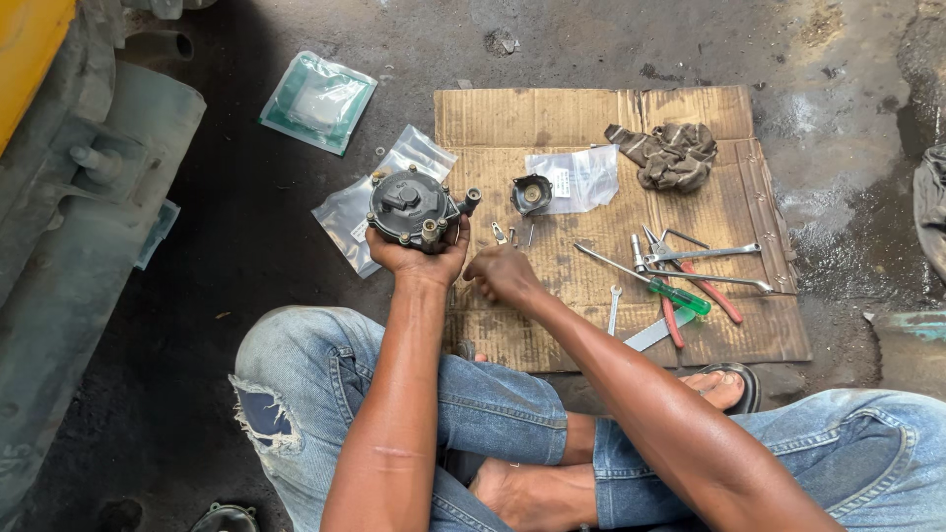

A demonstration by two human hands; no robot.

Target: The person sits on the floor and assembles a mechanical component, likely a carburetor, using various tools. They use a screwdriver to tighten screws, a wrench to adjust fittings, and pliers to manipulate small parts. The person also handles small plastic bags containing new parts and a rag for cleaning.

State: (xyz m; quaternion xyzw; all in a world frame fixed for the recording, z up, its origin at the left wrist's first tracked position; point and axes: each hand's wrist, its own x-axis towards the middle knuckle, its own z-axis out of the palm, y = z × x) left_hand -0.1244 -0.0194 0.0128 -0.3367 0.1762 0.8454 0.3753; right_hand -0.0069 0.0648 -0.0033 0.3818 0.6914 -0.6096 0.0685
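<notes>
My left hand (419, 258) holds a round dark grey metal pump-like part (412, 207) up over the left edge of a flattened cardboard sheet (591, 118). My right hand (501, 276) rests fingers-down on the cardboard just right of it, fingers curled near several small screws and clips (505, 234); whether it pinches one is hidden. A small dark round cap piece (531, 193) lies on the cardboard beyond my right hand, on a clear plastic bag (581, 175).
On the cardboard's right half lie a green-handled screwdriver (655, 286), red-handled pliers (702, 291), spanners (709, 252) and a crumpled rag (672, 155). Plastic bags (317, 100) lie on the dark wet floor to the left. A grey vehicle body (69, 227) stands at far left.
</notes>
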